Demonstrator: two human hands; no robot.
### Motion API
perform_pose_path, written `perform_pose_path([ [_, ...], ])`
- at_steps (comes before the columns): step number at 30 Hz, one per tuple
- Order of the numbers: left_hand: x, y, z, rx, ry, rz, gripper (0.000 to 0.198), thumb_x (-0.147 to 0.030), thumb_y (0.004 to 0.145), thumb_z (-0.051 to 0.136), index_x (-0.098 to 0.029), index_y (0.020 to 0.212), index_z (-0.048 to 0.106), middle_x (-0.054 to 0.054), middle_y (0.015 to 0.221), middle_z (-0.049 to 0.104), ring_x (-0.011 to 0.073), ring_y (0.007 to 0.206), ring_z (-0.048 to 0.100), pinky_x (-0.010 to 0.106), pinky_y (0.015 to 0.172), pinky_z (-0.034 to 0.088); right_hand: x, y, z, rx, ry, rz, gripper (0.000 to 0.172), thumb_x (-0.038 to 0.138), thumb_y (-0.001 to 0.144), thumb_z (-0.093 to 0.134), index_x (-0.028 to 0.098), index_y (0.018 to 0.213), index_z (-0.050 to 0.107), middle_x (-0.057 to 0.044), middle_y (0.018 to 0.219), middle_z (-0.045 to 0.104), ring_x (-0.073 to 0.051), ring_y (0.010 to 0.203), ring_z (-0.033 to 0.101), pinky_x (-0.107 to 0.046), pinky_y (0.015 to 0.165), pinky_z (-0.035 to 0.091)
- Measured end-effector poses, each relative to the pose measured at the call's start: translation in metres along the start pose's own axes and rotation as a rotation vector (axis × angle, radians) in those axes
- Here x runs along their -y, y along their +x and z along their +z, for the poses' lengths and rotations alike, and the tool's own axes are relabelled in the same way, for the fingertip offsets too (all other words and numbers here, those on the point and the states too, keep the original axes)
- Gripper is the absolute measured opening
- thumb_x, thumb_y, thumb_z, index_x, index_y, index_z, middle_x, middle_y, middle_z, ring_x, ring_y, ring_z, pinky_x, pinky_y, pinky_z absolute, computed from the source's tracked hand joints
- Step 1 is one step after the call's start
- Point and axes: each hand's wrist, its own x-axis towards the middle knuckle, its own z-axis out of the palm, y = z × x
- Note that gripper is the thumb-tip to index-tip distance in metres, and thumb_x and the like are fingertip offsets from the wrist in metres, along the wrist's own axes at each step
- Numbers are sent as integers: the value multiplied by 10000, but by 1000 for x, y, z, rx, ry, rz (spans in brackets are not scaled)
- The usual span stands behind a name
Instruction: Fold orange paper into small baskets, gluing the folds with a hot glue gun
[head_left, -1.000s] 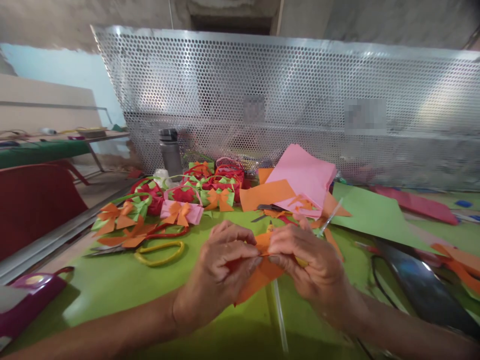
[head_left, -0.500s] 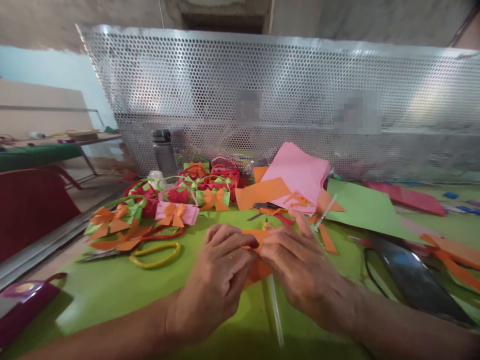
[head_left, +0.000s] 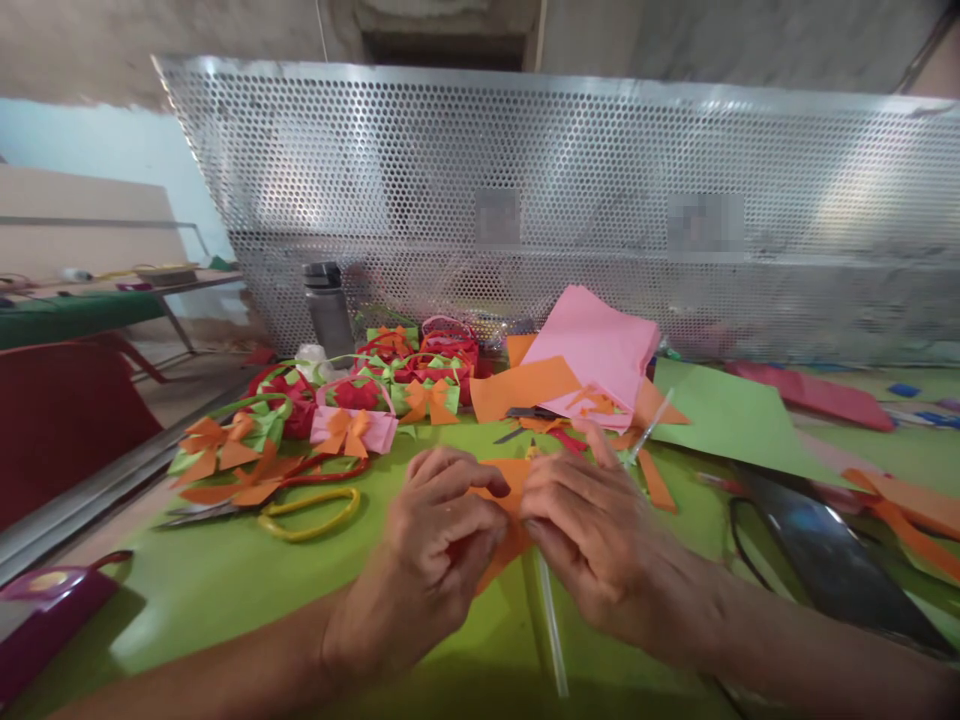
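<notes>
Between my hands is a piece of orange paper (head_left: 510, 548), its middle partly hidden by my fingers. My left hand (head_left: 435, 550) pinches its left side, with thumb and fingers curled together. My right hand (head_left: 600, 540) grips the right side, fingers bent and one finger raised. A clear glue stick (head_left: 553, 630) lies on the green table just below the paper. Scissors with yellow and red handles (head_left: 311, 515) rest left of my left hand. Beyond my hands lie dark-bladed scissors (head_left: 517, 425), mostly covered by paper.
Small paper bags with bows (head_left: 427, 398) cluster at the back left, near a grey bottle (head_left: 328, 315). Pink sheets (head_left: 592, 340) and a green sheet (head_left: 739, 425) lie behind my right hand. A dark phone (head_left: 832, 560) is at right, a purple device (head_left: 52, 610) at left.
My left hand has shifted slightly left and its fingers have slid along the orange paper. The right hand stays nearly in place, its thumb showing more against the paper.
</notes>
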Motion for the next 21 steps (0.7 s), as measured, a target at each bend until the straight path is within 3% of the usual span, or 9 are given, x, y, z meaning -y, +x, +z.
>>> perform_pose_path([
  [11,6,-1,-4,-18,-28,-30,191,-46,796,511,-171,697,618,44,874,626,172,822,530,365,770,407,-13,4,-6,-78,-2,-2,120,120,863,443,176,770,495,3,758,582,-145,739,540,-493,963,208],
  [18,7,0,3,42,101,-14,130,-117,801,545,-200,777,642,51,910,635,181,817,526,355,750,396,-7,1,-2,36,-50,-10,173,72,865,387,181,808,509,-21,815,595,-165,786,540,-510,978,195],
  [21,4,2,3,53,101,23,194,-96,816,505,-187,689,619,46,855,638,170,772,512,342,727,387,-1,1,1,30,-23,-32,183,65,869,377,180,833,515,-30,837,602,-172,816,545,-494,964,225],
])
